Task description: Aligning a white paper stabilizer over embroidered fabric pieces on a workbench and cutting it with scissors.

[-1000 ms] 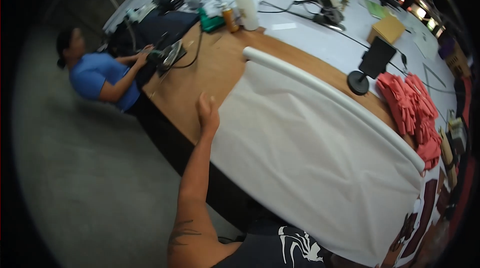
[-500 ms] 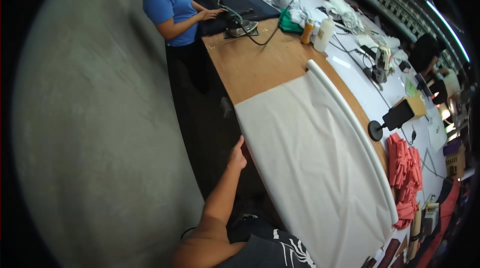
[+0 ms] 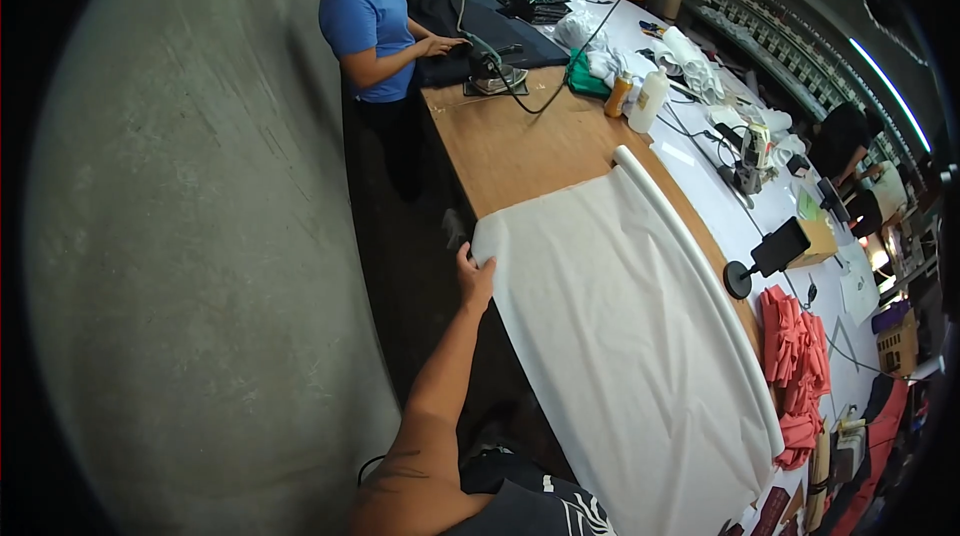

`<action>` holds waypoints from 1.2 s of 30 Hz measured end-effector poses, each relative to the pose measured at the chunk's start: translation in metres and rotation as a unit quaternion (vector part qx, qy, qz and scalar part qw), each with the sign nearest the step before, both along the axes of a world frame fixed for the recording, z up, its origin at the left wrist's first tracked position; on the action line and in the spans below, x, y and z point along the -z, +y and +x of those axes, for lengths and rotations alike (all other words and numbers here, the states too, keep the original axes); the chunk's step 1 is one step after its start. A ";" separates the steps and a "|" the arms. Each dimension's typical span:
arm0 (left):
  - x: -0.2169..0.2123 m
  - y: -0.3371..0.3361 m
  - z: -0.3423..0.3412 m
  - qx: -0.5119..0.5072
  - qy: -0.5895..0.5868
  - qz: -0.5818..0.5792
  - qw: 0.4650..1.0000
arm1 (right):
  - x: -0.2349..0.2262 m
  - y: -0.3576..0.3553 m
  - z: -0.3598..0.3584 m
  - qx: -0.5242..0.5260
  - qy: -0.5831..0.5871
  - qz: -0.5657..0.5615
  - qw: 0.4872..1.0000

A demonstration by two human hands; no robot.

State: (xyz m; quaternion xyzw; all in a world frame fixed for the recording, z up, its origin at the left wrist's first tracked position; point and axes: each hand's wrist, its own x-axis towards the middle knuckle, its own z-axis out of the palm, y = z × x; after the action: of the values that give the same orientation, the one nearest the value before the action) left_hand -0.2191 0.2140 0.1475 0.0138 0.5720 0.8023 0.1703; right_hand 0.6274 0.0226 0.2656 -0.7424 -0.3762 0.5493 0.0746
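A wide sheet of white fabric (image 3: 620,336) lies over the wooden tabletop (image 3: 520,151), its far long side wound into a roll (image 3: 690,246). My left hand (image 3: 476,281) reaches up to the fabric's near left corner at the table edge. Its fingers are curled round that edge, with the thumb against the cloth; the fingertips are partly hidden. Small wrinkles run across the sheet. My right hand is out of view.
At the table's far end a person in a blue shirt (image 3: 370,26) stands by dark cloth and an iron (image 3: 497,81). Two bottles, a white one (image 3: 648,101) and an amber one (image 3: 619,96), stand beyond. A phone stand (image 3: 738,279) and coral fabric bundles (image 3: 797,366) lie right. A grey wall (image 3: 220,236) rises left.
My left hand has moved forward along the fabric's edge to its corner, and the fingers have gone from stretched to curled. The view has tilted up slightly.
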 end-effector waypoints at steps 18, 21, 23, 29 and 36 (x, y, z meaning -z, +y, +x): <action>0.000 0.004 -0.047 -0.142 0.178 -0.151 0.962 | 0.031 0.000 0.036 0.257 0.028 -0.177 0.950; 0.001 -0.001 -0.055 -0.149 0.171 -0.112 0.967 | 0.031 0.004 0.012 0.287 0.022 -0.165 0.943; -0.002 0.007 -0.050 -0.137 0.171 -0.124 0.968 | 0.015 -0.001 -0.002 0.360 -0.016 -0.131 0.924; -0.007 0.010 -0.051 -0.137 0.176 -0.130 0.966 | -0.043 0.009 -0.054 0.271 -0.056 -0.120 0.953; -0.002 -0.012 -0.071 -0.058 0.048 -0.088 0.993 | -0.038 0.039 -0.045 -0.397 0.191 0.449 0.777</action>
State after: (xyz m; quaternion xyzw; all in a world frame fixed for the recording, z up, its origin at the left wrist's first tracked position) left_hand -0.2898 0.2024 0.1500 0.0041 0.6474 0.7560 0.0967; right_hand 0.5820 0.0620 0.3036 -0.2888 -0.8200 0.4292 0.2451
